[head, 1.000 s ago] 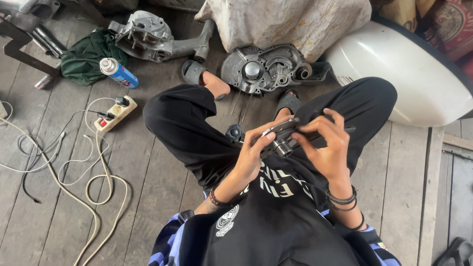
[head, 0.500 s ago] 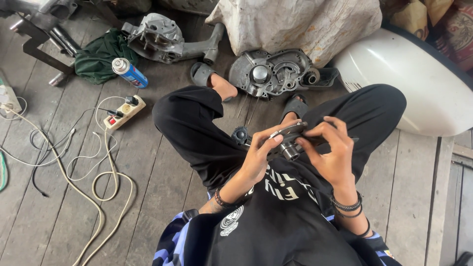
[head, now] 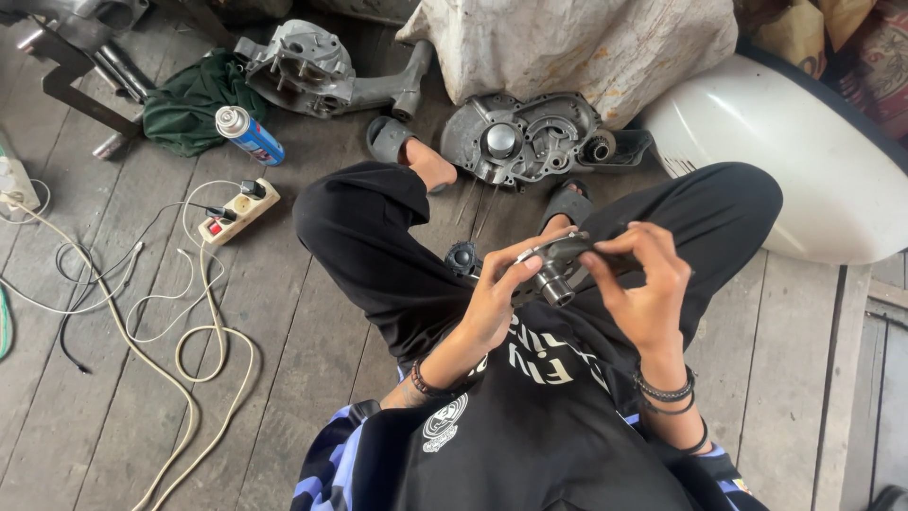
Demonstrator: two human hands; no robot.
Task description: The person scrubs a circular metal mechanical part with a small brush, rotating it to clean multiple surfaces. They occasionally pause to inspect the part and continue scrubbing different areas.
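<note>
So both hands are clamped on one small grey metal part with a round bore (head: 558, 270), held over the lap between the knees. Left hand (head: 497, 298) grips its near end, right hand (head: 643, 279) pinches it from 3 o'clock; fingers cover most of it, so the full shape is hard to make out. A little black round knob (head: 462, 257) sits just at 9 o'clock of it. On the wooden plank floor (head: 142, 378) at 12 o'clock lies a grey cast engine cover (head: 515, 142), with a second grey casting with an arm (head: 312, 71) at 11. One blue spray can (head: 248, 134), one cream power strip (head: 238, 211), one green cloth (head: 189, 104), and a white curved body panel (head: 785, 151) cut off at 2 o'clock.
</note>
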